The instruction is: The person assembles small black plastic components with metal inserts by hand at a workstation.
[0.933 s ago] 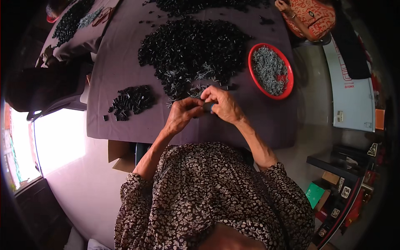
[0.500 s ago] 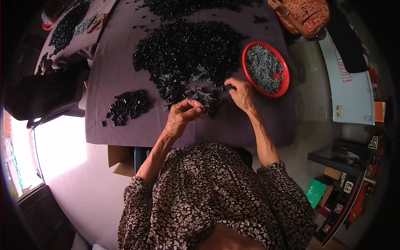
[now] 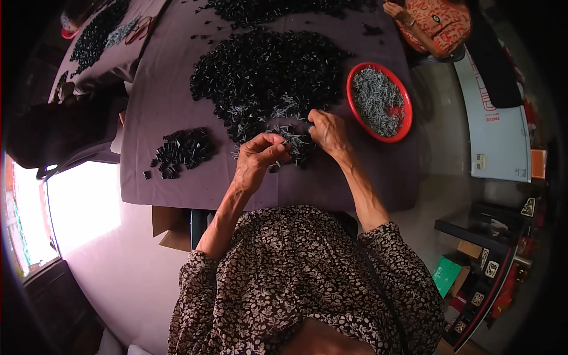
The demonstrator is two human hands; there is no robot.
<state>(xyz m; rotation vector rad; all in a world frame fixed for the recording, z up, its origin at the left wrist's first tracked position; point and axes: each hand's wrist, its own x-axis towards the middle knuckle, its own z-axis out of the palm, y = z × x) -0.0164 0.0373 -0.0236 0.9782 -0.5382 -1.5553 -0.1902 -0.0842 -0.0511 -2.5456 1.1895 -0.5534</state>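
My left hand (image 3: 260,161) is closed in a pinch, with a small dark piece (image 3: 284,142) between thumb and fingertips. It hovers just at the near edge of a loose heap of thin grey metal screws or pins (image 3: 297,139). To the right, my right hand (image 3: 329,135) has its fingers drawn together beside that heap; whatever they hold, if anything, is hidden. Beyond both hands spreads a large pile of small shiny black pieces (image 3: 266,68), with more grey pins scattered over its near side. A smaller pile of black pieces (image 3: 184,149) lies to the left of my left hand.
A red bowl (image 3: 408,121) of grey pins stands right of my right hand. The purple-grey cloth (image 3: 160,100) covers the table. At the far right sits another person (image 3: 435,26) in orange patterned clothing. White cardboard (image 3: 497,136) and a black shelf (image 3: 476,228) are off the right side.
My right hand has moved left, nearer to my left hand and the heap of pins. My left hand keeps its pinch in nearly the same place.
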